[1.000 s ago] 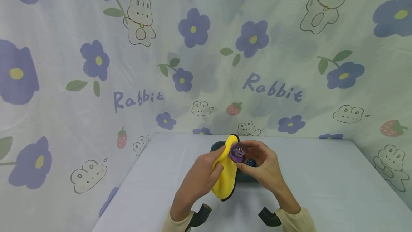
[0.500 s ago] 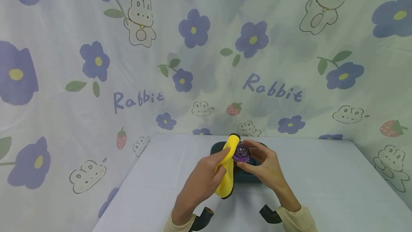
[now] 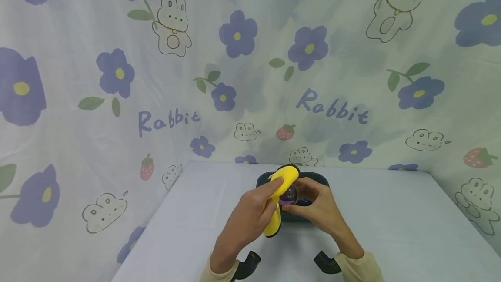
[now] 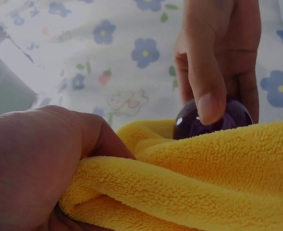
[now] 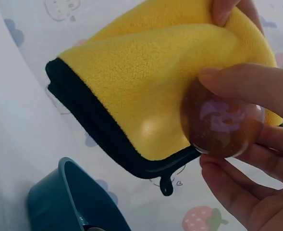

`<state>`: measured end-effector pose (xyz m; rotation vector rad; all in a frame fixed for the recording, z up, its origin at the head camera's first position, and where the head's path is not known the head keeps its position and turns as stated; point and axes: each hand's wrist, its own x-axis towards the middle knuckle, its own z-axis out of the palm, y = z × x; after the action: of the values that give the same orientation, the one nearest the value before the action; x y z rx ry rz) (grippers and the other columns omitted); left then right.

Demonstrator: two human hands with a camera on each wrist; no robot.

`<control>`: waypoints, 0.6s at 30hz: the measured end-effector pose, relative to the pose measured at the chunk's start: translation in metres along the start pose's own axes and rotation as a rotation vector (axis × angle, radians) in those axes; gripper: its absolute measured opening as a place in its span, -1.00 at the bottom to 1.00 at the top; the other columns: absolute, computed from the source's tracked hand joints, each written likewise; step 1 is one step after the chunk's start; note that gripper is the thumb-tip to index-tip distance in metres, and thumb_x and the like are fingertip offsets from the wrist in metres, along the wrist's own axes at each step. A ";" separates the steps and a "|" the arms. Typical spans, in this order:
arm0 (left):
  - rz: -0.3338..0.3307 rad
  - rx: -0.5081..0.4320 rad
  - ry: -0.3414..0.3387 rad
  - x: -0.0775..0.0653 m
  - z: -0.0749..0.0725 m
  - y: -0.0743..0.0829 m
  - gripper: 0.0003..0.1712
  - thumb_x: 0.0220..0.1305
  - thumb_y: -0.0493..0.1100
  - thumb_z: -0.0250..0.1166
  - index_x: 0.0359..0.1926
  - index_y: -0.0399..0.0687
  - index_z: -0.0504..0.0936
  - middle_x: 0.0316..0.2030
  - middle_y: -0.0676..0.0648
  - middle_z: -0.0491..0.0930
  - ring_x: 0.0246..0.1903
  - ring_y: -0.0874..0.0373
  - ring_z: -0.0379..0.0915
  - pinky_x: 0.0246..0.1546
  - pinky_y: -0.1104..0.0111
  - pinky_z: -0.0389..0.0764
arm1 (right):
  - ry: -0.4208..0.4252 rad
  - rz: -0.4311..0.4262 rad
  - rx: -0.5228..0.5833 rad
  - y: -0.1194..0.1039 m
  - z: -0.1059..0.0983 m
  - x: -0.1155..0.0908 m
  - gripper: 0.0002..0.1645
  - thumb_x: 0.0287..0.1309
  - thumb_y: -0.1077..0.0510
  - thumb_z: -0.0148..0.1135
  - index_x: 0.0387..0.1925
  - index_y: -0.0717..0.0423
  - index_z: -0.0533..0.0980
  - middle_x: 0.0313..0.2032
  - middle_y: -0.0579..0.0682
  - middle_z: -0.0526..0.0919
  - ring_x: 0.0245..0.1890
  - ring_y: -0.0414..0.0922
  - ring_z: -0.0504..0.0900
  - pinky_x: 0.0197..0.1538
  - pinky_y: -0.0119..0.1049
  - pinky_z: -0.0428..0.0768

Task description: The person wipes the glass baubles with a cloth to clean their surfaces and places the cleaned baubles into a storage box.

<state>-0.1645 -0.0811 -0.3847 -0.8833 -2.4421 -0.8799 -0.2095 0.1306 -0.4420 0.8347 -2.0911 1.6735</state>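
My left hand [image 3: 250, 214] grips a folded yellow plush cloth [image 3: 287, 176] with a dark edge band; a small hanging loop [image 5: 166, 186] shows in the right wrist view. Between thumb and fingers, my right hand [image 3: 318, 201] holds a clear purple ball [image 5: 223, 122] with a pale purple shape inside. The cloth lies right against the ball, covering its left side in the head view. In the left wrist view the right thumb [image 4: 209, 103] presses on the ball, whose lower part is hidden behind the cloth.
Behind and below the hands a dark teal bin [image 3: 318, 177] stands on the white table [image 3: 391, 212], with a dark blue round thing [image 3: 303, 202] in it. Black curved mounts [image 3: 326, 263] sit at both wrists. A patterned curtain [image 3: 250, 73] hangs behind the table.
The cloth's upper part has moved right and now folds over the ball's upper left. The ball is lower, turned in the right hand, and more covered than before.
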 end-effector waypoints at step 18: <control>-0.069 -0.105 -0.015 0.005 -0.004 -0.017 -0.44 0.36 -0.38 0.08 0.35 -0.12 0.57 0.01 -0.07 0.73 -0.45 0.31 0.44 -0.34 0.48 0.57 | -0.087 -0.061 0.060 -0.013 0.000 -0.002 -0.29 -0.10 0.26 0.64 0.18 0.05 0.62 0.08 0.06 0.71 0.05 -0.18 0.74 0.11 -0.25 0.71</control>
<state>-0.1789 -0.0919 -0.3869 -0.8484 -2.4712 -1.0376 -0.1996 0.1298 -0.4332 0.9971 -2.0587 1.7037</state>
